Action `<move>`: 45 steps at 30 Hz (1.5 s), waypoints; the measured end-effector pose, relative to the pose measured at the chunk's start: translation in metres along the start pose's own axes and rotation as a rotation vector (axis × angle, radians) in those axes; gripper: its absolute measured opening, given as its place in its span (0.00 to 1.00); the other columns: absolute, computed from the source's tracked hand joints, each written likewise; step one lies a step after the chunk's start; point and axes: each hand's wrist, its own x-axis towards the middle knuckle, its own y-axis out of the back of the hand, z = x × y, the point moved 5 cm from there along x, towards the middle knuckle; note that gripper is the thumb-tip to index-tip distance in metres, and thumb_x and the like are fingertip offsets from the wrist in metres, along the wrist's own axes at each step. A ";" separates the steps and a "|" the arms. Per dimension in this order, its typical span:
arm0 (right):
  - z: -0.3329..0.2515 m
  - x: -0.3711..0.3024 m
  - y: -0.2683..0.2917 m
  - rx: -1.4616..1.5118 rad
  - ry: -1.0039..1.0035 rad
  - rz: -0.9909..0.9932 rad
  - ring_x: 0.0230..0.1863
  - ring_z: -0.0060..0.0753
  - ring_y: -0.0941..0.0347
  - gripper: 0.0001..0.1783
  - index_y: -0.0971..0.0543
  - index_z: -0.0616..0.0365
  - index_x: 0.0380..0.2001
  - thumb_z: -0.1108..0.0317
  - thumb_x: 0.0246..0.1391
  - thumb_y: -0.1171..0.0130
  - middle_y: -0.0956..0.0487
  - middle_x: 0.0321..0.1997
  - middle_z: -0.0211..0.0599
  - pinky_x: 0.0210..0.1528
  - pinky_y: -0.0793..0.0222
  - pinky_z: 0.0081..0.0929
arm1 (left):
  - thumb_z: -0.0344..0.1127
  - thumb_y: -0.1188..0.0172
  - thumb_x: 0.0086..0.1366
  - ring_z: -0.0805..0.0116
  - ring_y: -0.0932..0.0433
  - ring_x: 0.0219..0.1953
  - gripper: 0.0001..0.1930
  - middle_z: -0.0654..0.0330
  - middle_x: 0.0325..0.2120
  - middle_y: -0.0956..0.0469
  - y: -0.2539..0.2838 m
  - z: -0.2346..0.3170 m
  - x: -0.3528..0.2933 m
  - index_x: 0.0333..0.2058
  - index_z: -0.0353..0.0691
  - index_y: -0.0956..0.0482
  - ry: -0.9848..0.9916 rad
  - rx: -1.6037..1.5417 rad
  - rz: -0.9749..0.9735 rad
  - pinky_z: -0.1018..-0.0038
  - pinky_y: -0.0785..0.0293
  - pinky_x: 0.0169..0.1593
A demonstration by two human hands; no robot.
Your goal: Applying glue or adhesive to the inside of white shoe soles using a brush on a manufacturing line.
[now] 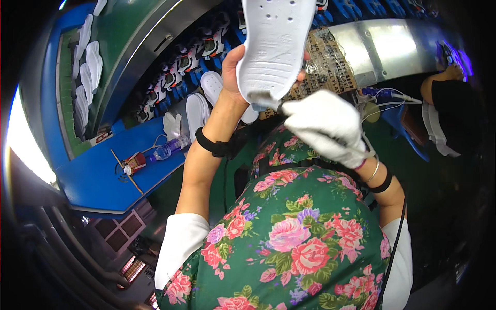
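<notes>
A white shoe sole [275,49] is held up in front of me, its ridged face with small holes turned toward me. My bare left hand [233,72] grips it from beneath, thumb along the left edge and fingertips showing past the right edge. My right hand [325,124], in a white glove and slightly blurred, is closed on a small brush [264,100]. The brush's pale grey end touches the sole's near end; most of its handle is hidden by the glove. Just left of my left hand, more white soles [197,114] lie on the bench.
A blue table [98,183] at left carries a plastic bottle [165,150] and a small red-brown container [135,163]. Shoe uppers [175,77] line a curved rack beyond. More soles [91,64] lie on a green conveyor. Taped cardboard [328,62] covers the metal edge; another person's arm [439,82] is at right.
</notes>
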 end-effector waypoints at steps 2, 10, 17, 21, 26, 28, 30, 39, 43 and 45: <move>0.002 -0.005 -0.009 0.229 -0.132 -0.069 0.36 0.38 0.18 0.09 0.15 0.59 0.30 0.79 0.42 0.28 0.14 0.39 0.42 0.41 0.24 0.30 | 0.63 0.48 0.64 0.32 0.24 0.53 0.46 0.30 0.62 0.36 0.000 0.002 -0.002 0.71 0.38 0.45 -0.028 -0.078 0.054 0.46 0.21 0.54; 0.005 0.048 0.030 -0.257 0.041 0.030 0.37 0.38 0.18 0.14 0.13 0.60 0.37 0.80 0.43 0.29 0.14 0.38 0.42 0.42 0.23 0.29 | 0.69 0.55 0.69 0.32 0.26 0.57 0.44 0.35 0.63 0.34 0.009 -0.027 -0.030 0.72 0.40 0.45 -0.205 -0.397 0.321 0.42 0.23 0.56; 0.002 0.049 0.009 0.031 -0.010 -0.151 0.36 0.35 0.17 0.11 0.13 0.60 0.34 0.78 0.44 0.28 0.13 0.37 0.40 0.41 0.23 0.28 | 0.74 0.52 0.64 0.34 0.31 0.62 0.52 0.31 0.67 0.44 -0.010 -0.019 -0.080 0.73 0.40 0.49 -0.322 0.094 0.521 0.42 0.26 0.60; 0.040 0.016 0.022 0.670 -0.450 0.291 0.41 0.32 0.19 0.10 0.15 0.68 0.34 0.85 0.45 0.35 0.15 0.43 0.51 0.42 0.23 0.25 | 0.77 0.42 0.55 0.32 0.26 0.54 0.61 0.30 0.64 0.41 -0.047 0.046 -0.117 0.73 0.37 0.53 -0.507 0.325 0.232 0.45 0.20 0.49; 0.075 0.005 0.004 0.698 -0.629 0.300 0.42 0.34 0.17 0.11 0.16 0.69 0.38 0.86 0.49 0.35 0.15 0.45 0.51 0.47 0.21 0.25 | 0.77 0.51 0.62 0.32 0.38 0.64 0.57 0.29 0.66 0.48 -0.073 0.199 -0.122 0.73 0.35 0.55 -0.672 0.059 -0.024 0.44 0.31 0.63; 0.079 0.001 -0.009 0.691 -0.646 0.267 0.41 0.31 0.18 0.10 0.15 0.68 0.36 0.85 0.48 0.35 0.15 0.44 0.49 0.47 0.22 0.23 | 0.75 0.56 0.66 0.33 0.44 0.68 0.56 0.31 0.69 0.53 -0.059 0.247 -0.128 0.72 0.30 0.59 -0.877 -0.264 0.101 0.44 0.37 0.68; 0.084 -0.008 -0.017 0.645 -0.700 0.236 0.40 0.28 0.18 0.10 0.14 0.65 0.36 0.85 0.48 0.34 0.14 0.42 0.45 0.45 0.23 0.22 | 0.72 0.57 0.68 0.36 0.47 0.70 0.56 0.34 0.71 0.55 -0.047 0.265 -0.130 0.71 0.25 0.68 -1.068 -0.492 0.080 0.46 0.40 0.70; 0.117 -0.050 0.006 0.677 -0.810 0.439 0.30 0.20 0.24 0.13 0.15 0.68 0.41 0.82 0.49 0.34 0.14 0.39 0.42 0.32 0.31 0.15 | 0.56 0.30 0.57 0.47 0.35 0.64 0.35 0.46 0.58 0.28 -0.087 0.193 0.011 0.60 0.43 0.25 -0.832 1.997 1.009 0.52 0.34 0.63; 0.114 -0.045 0.002 0.729 -0.826 0.463 0.28 0.20 0.26 0.13 0.15 0.69 0.41 0.82 0.49 0.35 0.14 0.38 0.40 0.31 0.33 0.15 | 0.51 0.26 0.53 0.45 0.26 0.55 0.32 0.47 0.51 0.22 -0.087 0.186 0.032 0.52 0.39 0.22 -0.881 2.414 1.110 0.56 0.33 0.59; 0.115 -0.047 0.003 0.746 -0.837 0.498 0.28 0.19 0.26 0.14 0.16 0.69 0.42 0.82 0.50 0.35 0.14 0.38 0.40 0.30 0.33 0.15 | 0.45 0.25 0.53 0.49 0.21 0.49 0.30 0.49 0.45 0.19 -0.083 0.195 0.022 0.52 0.38 0.22 -1.022 2.001 1.009 0.56 0.27 0.53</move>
